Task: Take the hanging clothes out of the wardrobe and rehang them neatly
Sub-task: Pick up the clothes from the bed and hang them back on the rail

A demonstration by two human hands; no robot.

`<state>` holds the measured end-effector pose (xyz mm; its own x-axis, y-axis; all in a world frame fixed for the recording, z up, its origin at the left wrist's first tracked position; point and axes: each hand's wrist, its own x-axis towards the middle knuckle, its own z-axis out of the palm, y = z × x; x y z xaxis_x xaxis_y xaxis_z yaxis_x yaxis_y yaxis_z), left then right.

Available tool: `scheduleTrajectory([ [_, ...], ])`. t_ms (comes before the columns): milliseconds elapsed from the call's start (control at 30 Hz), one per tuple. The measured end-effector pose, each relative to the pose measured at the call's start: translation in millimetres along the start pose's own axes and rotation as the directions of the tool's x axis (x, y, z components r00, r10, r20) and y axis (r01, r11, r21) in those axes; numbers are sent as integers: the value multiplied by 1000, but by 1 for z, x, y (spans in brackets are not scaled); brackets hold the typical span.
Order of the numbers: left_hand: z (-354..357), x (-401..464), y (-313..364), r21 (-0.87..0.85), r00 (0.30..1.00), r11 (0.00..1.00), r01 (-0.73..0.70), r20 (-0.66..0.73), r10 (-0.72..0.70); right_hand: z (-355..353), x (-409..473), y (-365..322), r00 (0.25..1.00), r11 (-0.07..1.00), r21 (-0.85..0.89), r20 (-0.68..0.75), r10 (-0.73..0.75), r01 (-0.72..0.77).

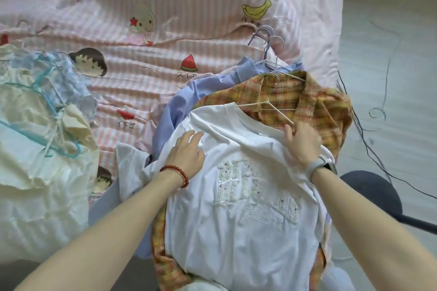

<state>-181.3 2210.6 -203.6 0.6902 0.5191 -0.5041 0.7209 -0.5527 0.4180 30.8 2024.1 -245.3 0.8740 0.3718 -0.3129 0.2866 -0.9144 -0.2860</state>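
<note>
Your white tee (238,208) lies face up on top of the pile at about 5 o'clock in the view, on the bed (146,38). Your left hand (186,153) rests flat on its left shoulder, fingers straight and a bit spread, gripping nothing. Your right hand (300,142) sits at the collar's right edge, fingers loosely bent over the fabric, with the fingertips right at the lower end of a pale hanger (272,106); can't tell if that grip actually has the hanger or just touches it. The hanger runs off toward 11 o'clock from that hand, across the plaid shirt (314,101) lying under the tee. Under the plaid is a blue shirt (189,97), and more hanger hooks (269,38) stick out at 12 o'clock from the pile. Over at 9 o'clock there's a separate heap of cream clothes (35,172) with a teal hanger (42,82), well apart from both hands.
</note>
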Motion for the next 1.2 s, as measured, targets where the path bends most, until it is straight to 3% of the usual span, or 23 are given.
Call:
scheduleTrajectory([
  [100, -6, 3, 1, 64, 996, 998, -12, -87, 17, 2, -25, -7, 986, 983, 178, -167, -14, 44],
  [167, -13, 6, 4, 124, 990, 991, -44, -124, 60, 1, -49, -7, 980, 959, 265, -191, -51, 102],
  [333, -23, 12, 22, 290, 987, 945, -155, 14, 157, -20, -91, -2, 949, 897, 342, -238, -206, 280],
  [433, -24, -5, 31, 286, 980, 937, -201, 49, 195, -42, -99, -6, 897, 883, 265, -331, -293, 387],
  [567, -29, -67, 14, -98, 976, 977, -190, 88, 198, -60, -112, -29, 866, 891, 141, -341, -365, 431],
  [767, -51, -181, -78, -277, 977, 960, -33, -210, -27, -40, -171, -118, 739, 717, 186, -226, -635, 672],
  [900, -73, -277, -163, -285, 860, 946, 155, -433, -271, -20, -229, -186, 584, 571, 122, -169, -794, 812],
  [1000, -73, -374, -224, -414, 743, 879, 236, -506, -438, 6, -281, -233, 436, 436, 153, 31, -899, 887],
  [1067, -53, -437, -256, -464, 627, 817, 341, -535, -566, 23, -320, -264, 279, 298, 158, 131, -951, 942],
  [1200, 10, -541, -290, -591, 342, 637, 495, -541, -768, 50, -412, -318, -107, -66, 222, 175, -979, 973],
])
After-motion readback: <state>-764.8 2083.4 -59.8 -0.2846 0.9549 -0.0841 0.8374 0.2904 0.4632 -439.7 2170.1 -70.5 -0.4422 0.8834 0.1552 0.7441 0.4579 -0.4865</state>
